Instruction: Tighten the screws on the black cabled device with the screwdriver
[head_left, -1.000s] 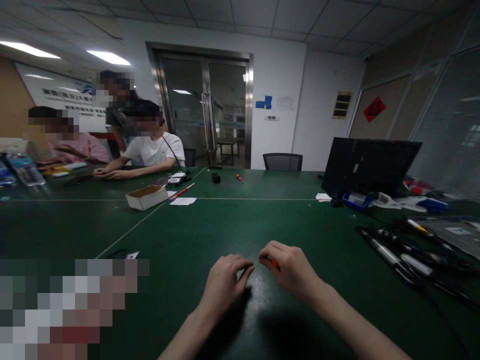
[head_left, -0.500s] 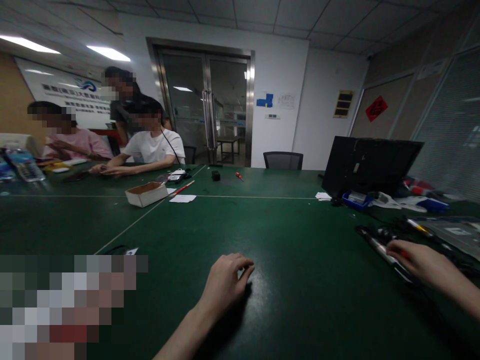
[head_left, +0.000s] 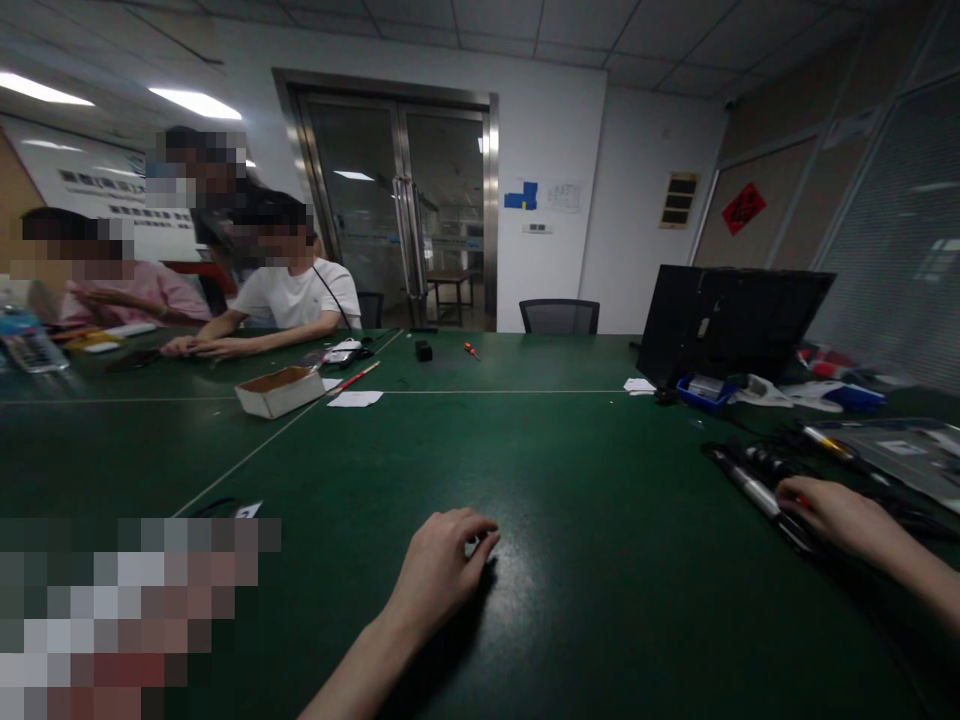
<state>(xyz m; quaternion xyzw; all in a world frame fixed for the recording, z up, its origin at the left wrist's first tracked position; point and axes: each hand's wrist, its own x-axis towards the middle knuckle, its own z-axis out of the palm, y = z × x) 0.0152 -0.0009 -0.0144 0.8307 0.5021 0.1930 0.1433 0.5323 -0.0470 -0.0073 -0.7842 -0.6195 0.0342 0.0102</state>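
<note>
The left hand (head_left: 444,565) curls over a green table (head_left: 592,560), thumb and forefinger nearly meeting (whether they pinch anything, I cannot tell); the right hand (head_left: 829,512) grasps a small red object (head_left: 803,500) beside a silver-and-black tool (head_left: 756,491).

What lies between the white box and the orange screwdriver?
In the head view: a white gadget, a thin red stick, white paper and, nearest the screwdriver, a small black block.

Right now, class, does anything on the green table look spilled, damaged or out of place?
No spill or damage shows. The dark cables near the right hand look untidy, lying jumbled; a small orange tool lies loose across the table.
</note>
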